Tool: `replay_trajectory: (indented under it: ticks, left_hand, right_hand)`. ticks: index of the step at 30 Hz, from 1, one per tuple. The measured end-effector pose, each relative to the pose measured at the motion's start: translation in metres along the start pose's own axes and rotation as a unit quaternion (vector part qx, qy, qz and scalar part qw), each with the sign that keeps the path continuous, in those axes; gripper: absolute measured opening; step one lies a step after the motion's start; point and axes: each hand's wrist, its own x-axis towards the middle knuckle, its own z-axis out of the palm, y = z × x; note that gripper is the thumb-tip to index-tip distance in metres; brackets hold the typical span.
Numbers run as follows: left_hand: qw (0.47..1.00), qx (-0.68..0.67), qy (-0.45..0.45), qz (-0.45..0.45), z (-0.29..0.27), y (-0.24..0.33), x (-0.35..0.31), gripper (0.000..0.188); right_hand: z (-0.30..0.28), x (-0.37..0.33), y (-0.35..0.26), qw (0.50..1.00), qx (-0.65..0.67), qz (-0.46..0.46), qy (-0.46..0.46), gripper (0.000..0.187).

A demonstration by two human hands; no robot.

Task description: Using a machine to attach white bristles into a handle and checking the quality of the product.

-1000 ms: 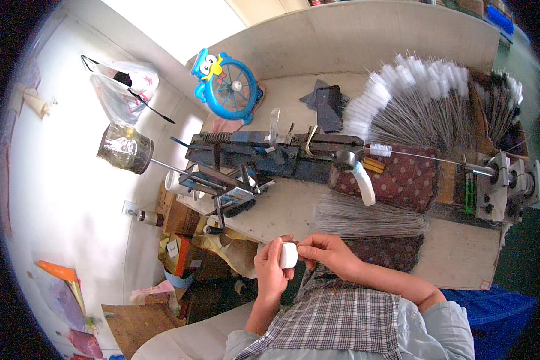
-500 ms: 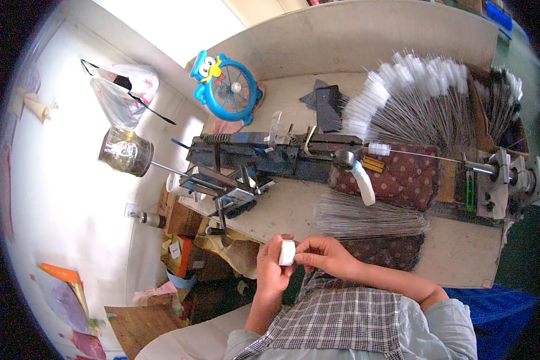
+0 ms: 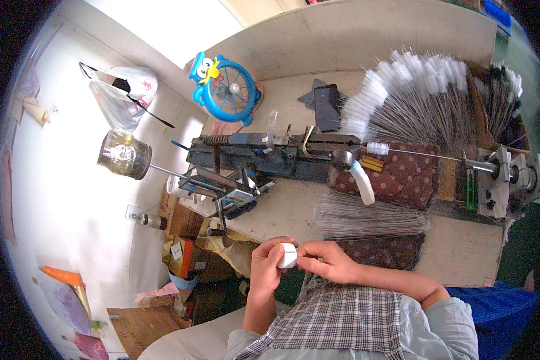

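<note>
Your left hand point(image 3: 266, 264) is curled around a white block point(image 3: 288, 256). Your right hand point(image 3: 332, 262), partly closed, is beside it; I cannot tell whether it grips anything

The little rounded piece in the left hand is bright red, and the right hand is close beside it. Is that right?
Not quite: the head view shows that the little rounded piece in the left hand is white, not red. The right hand is close beside it, as you said.
</note>
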Motion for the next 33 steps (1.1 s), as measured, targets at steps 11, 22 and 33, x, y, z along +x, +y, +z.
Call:
replay_trajectory:
  ticks: [11,22,33]
  left_hand:
    - [0.969,0.214,0.017,0.119,0.008,0.008,-0.007,0.021]
    - [0.975,0.207,0.029,0.081,0.006,0.001,-0.010,0.020]
    - [0.971,0.209,-0.003,0.113,0.006,0.004,-0.010,0.020]
  right_hand:
    - [0.003,0.000,0.000,0.958,-0.242,-0.110,0.107,0.010]
    - [0.003,-0.002,0.001,0.960,-0.221,-0.108,0.135,0.015]
    - [0.002,-0.003,0.005,0.963,-0.232,-0.090,0.106,0.015]
